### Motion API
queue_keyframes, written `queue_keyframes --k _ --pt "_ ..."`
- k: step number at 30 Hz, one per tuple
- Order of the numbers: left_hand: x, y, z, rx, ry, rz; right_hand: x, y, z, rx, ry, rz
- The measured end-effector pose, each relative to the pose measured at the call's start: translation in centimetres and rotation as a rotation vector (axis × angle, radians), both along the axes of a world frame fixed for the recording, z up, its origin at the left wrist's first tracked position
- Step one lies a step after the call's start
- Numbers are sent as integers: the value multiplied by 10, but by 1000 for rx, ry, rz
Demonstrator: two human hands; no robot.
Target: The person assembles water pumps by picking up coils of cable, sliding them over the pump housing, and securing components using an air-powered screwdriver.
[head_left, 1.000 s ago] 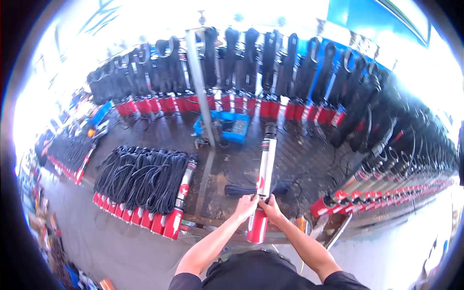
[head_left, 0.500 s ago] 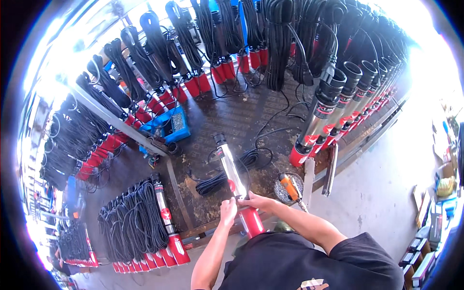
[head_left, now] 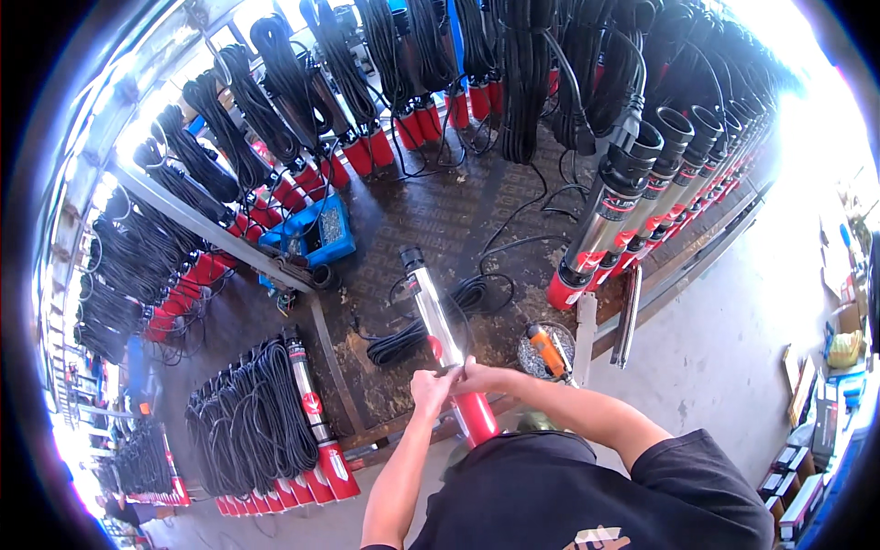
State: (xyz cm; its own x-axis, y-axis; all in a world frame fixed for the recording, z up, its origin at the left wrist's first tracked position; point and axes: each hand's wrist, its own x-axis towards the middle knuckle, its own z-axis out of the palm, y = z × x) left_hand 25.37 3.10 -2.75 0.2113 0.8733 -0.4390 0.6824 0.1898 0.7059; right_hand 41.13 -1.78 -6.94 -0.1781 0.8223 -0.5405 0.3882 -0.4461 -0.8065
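Tube point(head_left: 443, 321): long, slim, straight. Black collar at far end, shiny silver middle with round red mark, plain red lower section. Held in both hands point(head_left: 431, 390), gripped low on silver, just above red. Slanted over near edge of desk point(head_left: 412, 209): black end pointing away and leftward, red end nearest, past edge. Contact with desk unclear.

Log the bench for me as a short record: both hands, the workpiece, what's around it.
Left hand: on silver cylinder, near its red end; finger detail unclear
Right hand: meeting the left there
Black cable coil: on bench, showing on both sides of cylinder
Orange tool: over round bowl, right
Blue bin: beyond, left
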Motion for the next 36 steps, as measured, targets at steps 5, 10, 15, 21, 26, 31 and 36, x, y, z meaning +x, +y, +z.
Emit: queue_keyframes --k 5,10,15,21,26,31,36 --pt "-3 -31 -6 254 -130 95 31 -1 6 -117 484 -112" --pt "19 -56 1 348 -149 221 24 3 -19 226 -41 -59" --pt "43 -87 -35 664 230 102 9 11 -38 114 -160 39" --pt "50 -80 -1 648 614 -148 9 10 -12 163 -256 22" --pt "55 -76 1 640 897 -336 40 7 -11 -171 363 -231" --pt "63 -76 7 797 1095 -465 36 10 10 40 75 -93" --pt "27 -49 2 459 565 -374 27 4 8 285 -35 -85"
